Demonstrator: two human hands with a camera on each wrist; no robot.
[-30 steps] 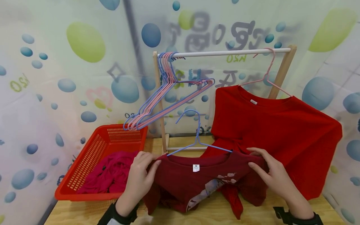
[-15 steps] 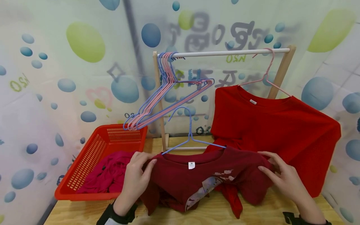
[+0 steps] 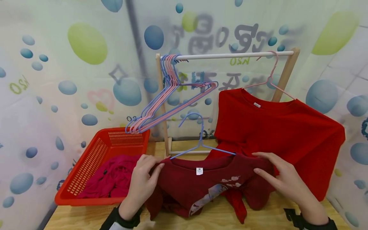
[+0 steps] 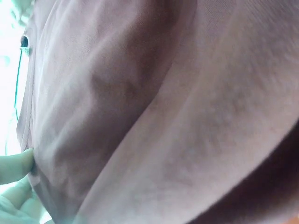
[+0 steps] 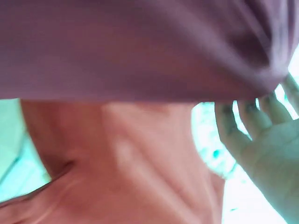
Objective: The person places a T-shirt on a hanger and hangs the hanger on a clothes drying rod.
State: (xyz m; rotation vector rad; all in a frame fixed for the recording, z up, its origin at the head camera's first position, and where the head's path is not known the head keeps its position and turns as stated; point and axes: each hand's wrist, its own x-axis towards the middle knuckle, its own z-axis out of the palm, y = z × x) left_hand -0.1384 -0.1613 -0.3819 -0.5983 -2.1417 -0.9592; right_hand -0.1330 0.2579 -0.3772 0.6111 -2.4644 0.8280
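Observation:
In the head view, a maroon T-shirt [image 3: 179, 180] with a white neck label and a printed picture hangs on a blue hanger [image 3: 201, 135], whose hook stands up from the neckline. My left hand [image 3: 142, 180] pinches the shoulder at the left end, thumb in front. At the opposite shoulder, my right hand [image 3: 283, 177] grips the fabric between thumb and fingers. The hanger's arm ends are hidden inside the shirt. Cloth fills most of the left wrist view, with the left thumb [image 4: 16, 168] on its edge. Right fingers [image 5: 254, 119] reach behind the cloth in the right wrist view.
Behind stands a rack with a white rail [image 3: 227, 56]. Several blue and pink hangers [image 3: 172, 86] hang at its left, and a red shirt [image 3: 276, 127] on a pink hanger at its right. An orange basket [image 3: 83, 166] at left holds crimson clothing [image 3: 115, 179].
The maroon shirt and its hanger shifted left, then back right. My right hand slid outward along the shoulder and is now back nearer the neckline. Both hands keep hold.

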